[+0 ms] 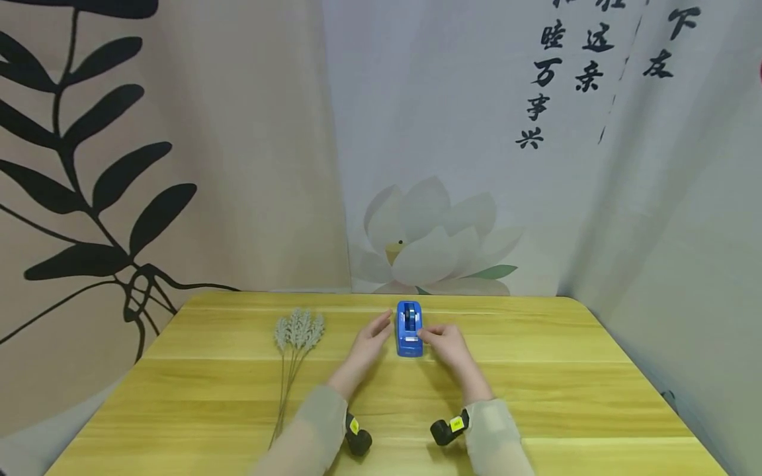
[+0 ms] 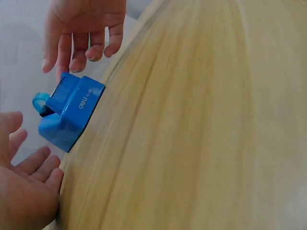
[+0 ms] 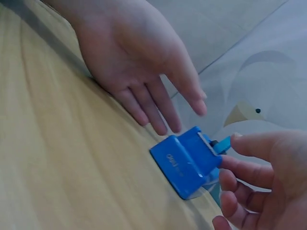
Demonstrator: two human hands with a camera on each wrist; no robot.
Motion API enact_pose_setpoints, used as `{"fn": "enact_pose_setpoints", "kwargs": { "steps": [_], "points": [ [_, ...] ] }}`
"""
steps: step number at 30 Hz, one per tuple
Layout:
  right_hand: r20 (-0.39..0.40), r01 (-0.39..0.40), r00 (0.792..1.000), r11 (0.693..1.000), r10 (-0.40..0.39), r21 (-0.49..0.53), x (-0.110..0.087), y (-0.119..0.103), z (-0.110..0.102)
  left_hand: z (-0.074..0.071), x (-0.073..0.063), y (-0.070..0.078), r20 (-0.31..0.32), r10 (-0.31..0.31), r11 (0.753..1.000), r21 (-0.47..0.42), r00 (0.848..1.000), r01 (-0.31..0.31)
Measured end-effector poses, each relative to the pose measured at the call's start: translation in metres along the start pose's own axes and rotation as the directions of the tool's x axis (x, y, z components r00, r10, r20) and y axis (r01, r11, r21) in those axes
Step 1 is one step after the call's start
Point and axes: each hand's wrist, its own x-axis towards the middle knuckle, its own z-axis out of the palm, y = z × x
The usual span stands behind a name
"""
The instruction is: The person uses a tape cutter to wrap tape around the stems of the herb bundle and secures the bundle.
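Observation:
A blue tape dispenser [image 1: 409, 347] with a light-blue roll core stands on the wooden table, its serrated cutter showing in the right wrist view. My left hand [image 1: 370, 340] is held on its left side, palm turned inward and fingers extended, a small gap from it. On the other side my right hand [image 1: 448, 342] has its thumb and index finger at the dispenser's right edge. In the right wrist view the thumb [image 3: 242, 143] overlaps the light-blue core [image 3: 222, 144], the index tip lies by the blue side, and the other fingers bend loosely.
A bunch of dried grey-green flower stems [image 1: 297, 334] lies on the table [image 1: 565, 370] left of my left hand. Behind the table's far edge hangs a printed curtain [image 1: 250, 165] with leaves, a lotus and dark characters. A black wrist camera [image 1: 449, 430] sits at each sleeve.

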Motion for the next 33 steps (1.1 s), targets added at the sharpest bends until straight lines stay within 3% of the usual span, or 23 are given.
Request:
{"fn": "enact_pose_setpoints", "kwargs": {
  "steps": [6,16,21,26,33],
  "points": [
    [-0.002,-0.023,1.000,0.999,0.023,-0.023,-0.003,0.002,0.007,0.005,0.002,0.001,0.041,-0.057,0.998,0.009,0.998,0.056],
    [-0.010,-0.011,1.000,1.000,0.011,0.006,-0.002,0.000,0.014,0.009,0.008,-0.001,0.055,-0.078,0.991,0.112,0.995,0.071],
    [-0.021,-0.082,0.996,0.995,0.083,0.061,-0.001,-0.002,0.015,0.013,0.009,0.000,0.036,-0.058,0.984,0.172,0.998,0.051],
    [-0.018,-0.189,0.981,0.965,0.195,0.184,0.000,-0.003,0.018,0.015,0.008,0.002,0.021,-0.058,0.978,0.204,0.998,0.052],
    [-0.065,-0.196,0.974,0.952,0.217,0.234,0.001,0.000,0.026,0.017,0.006,0.001,0.015,-0.046,0.974,0.224,0.999,0.042]
  ]
}}
